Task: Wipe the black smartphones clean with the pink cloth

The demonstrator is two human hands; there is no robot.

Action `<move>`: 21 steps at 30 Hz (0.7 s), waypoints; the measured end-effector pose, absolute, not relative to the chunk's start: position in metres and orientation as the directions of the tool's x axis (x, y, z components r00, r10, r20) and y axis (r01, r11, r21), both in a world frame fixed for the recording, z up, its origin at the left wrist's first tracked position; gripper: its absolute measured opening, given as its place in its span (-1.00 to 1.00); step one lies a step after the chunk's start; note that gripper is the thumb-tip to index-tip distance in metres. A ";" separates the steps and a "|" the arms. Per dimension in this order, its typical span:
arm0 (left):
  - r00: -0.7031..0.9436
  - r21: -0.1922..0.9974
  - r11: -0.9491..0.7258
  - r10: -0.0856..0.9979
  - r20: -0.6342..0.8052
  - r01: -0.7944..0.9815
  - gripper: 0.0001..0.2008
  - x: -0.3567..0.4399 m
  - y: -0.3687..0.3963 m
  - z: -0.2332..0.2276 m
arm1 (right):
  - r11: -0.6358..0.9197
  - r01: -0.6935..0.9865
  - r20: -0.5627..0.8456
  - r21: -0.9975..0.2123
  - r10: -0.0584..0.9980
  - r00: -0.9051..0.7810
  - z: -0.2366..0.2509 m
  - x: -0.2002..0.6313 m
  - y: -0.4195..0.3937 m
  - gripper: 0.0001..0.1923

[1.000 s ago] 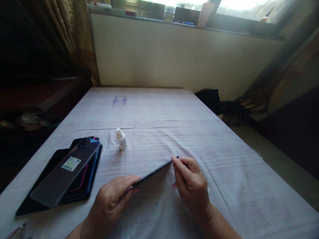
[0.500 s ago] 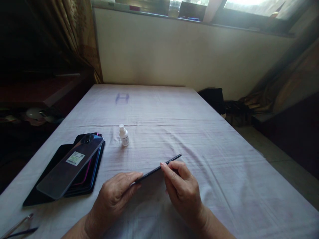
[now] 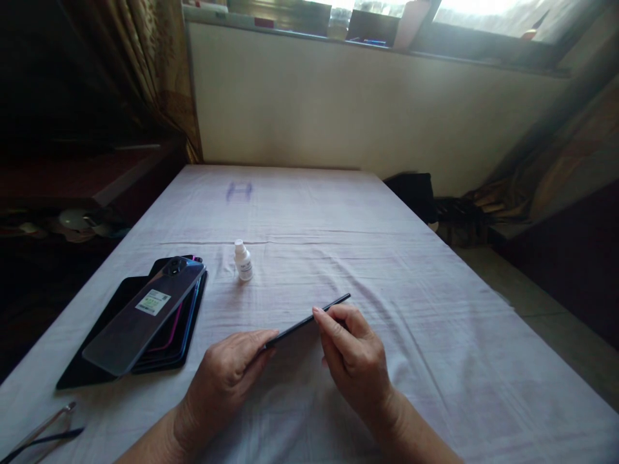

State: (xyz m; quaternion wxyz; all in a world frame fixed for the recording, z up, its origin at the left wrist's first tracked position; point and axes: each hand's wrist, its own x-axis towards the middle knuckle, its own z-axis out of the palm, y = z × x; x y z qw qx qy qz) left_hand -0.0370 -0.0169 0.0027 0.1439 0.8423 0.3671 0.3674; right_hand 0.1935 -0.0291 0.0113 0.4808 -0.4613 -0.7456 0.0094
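Note:
A thin dark phone point(image 3: 297, 327) is seen almost edge-on, slanting up to the right above the cloth. My left hand point(image 3: 229, 367) is closed around its lower left end, with the thumb on one side and the fingers underneath. My right hand point(image 3: 355, 354) pinches at its long edge towards the upper right end, fingers curled. Whatever may sit between those right fingertips is too small to tell. The phone's broad faces are hidden by the angle. Beyond the hands, a small white bottle point(image 3: 244, 263) with a cap and a printed label stands upright.
At the left lies a stack of dark phones or tablets point(image 3: 191, 322), topped by a grey phone point(image 3: 130, 332) bearing a white label. Eyeglasses point(image 3: 53, 435) lie at the lower left corner. A pale wrinkled cloth point(image 3: 309, 206) covers the table, which reaches the wall.
The view has shifted slightly, so the stack, bottle and glasses appear a little further right. Both hands keep their hold on the phone, with hardly any movement.

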 end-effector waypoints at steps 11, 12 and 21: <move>0.410 0.416 -0.745 0.646 0.644 0.521 -0.83 -0.020 -0.014 0.046 | 0.563 0.396 0.611 -0.726 0.791 -0.005 0.029 0.179 -0.035 -0.55; 0.413 0.404 -0.751 0.637 0.651 0.522 -0.82 -0.018 -0.012 0.050 | 0.559 0.370 0.603 -0.742 0.798 0.004 0.030 0.178 -0.036 -0.55; 0.474 0.305 -0.790 0.576 0.666 0.531 -0.81 -0.002 -0.002 0.071 | 0.604 0.293 0.637 -0.741 0.771 0.020 0.059 0.172 -0.038 -0.55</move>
